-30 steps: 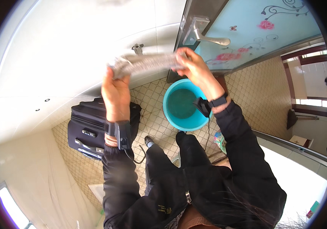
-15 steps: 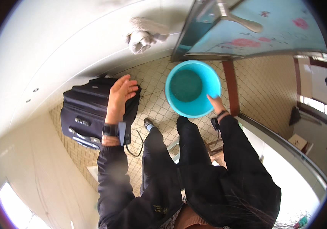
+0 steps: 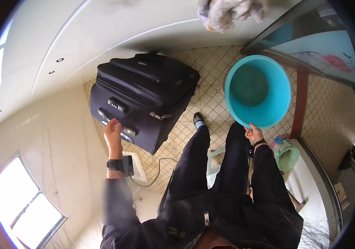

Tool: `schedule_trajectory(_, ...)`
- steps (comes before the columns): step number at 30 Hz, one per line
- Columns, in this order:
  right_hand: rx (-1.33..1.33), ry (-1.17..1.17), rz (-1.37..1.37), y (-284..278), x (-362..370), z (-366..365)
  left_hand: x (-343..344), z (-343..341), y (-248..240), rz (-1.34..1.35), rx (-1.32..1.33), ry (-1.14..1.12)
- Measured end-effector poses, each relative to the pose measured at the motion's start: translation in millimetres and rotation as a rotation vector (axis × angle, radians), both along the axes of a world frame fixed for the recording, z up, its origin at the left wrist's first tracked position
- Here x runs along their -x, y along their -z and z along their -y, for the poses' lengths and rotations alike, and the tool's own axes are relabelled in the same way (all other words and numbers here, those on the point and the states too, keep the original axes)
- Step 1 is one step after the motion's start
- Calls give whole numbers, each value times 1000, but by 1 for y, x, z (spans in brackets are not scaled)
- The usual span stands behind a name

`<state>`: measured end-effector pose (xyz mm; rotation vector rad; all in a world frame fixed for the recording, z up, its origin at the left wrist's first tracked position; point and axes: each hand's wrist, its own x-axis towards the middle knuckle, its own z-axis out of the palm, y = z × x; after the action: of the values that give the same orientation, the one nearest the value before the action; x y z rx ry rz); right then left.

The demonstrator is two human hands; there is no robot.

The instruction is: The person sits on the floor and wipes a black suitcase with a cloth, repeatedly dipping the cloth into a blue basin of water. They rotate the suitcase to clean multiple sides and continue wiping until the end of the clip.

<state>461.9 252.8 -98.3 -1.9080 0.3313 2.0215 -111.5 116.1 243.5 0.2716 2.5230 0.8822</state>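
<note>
My right hand grips the near rim of a turquoise plastic bucket, its thumb over the edge. The bucket's bottom looks darker, perhaps from shallow water. Whether the bucket rests on the floor or hangs just above it, I cannot tell. My left hand is raised with nothing in it, fingers loosely bent. In the picture it lies over the edge of a black fabric suitcase, beside its carry handle; I see no clear contact. A device with a cable is strapped at my left wrist.
A crumpled pale cloth hangs on the wall ahead. At the right are a glass door with flowers, a reddish-brown threshold and a green patterned basket. Between my legs stands a pale stool on the tiled floor.
My view has swung left, so the suitcase and bucket appear farther right. My left hand has moved back toward me, its fingers less spread. My right hand stays on the bucket's rim.
</note>
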Motion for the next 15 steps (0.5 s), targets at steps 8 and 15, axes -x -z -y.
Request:
schedule_trajectory(8, -171, 84, -145, -9, 90, 28, 33, 16, 6, -625, 298, 623)
schedule_trajectory(15, -252, 168, -257, -11, 146, 36, 56, 2, -10, -602, 600, 1189)
